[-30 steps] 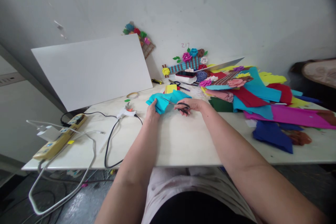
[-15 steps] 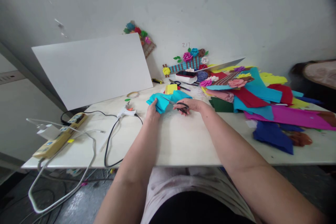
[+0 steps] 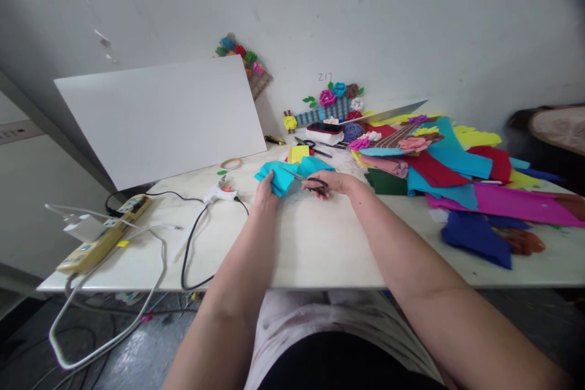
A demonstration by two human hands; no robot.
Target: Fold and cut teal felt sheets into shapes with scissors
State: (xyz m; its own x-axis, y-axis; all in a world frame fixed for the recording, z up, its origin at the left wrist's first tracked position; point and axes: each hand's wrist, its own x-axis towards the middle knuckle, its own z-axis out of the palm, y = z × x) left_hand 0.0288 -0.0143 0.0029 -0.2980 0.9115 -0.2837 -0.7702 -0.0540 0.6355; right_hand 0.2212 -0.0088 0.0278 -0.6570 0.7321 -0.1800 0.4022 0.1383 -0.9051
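A sheet of turquoise crepe paper is pinched in my left hand, thumb on top. Part of the paper spreads to the right behind the blades. Black-handled scissors sit in my right hand, its fingers through and around the loops. Their blades point left and lie against the paper; whether they are parted is too small to tell. Close by on the left, a white glue gun rests on the table.
Coloured crepe paper lies heaped on the right. A power strip with cables occupies the left end. A white board leans on the wall. Behind my hands are a tape roll, yellow paper and a phone on a white box.
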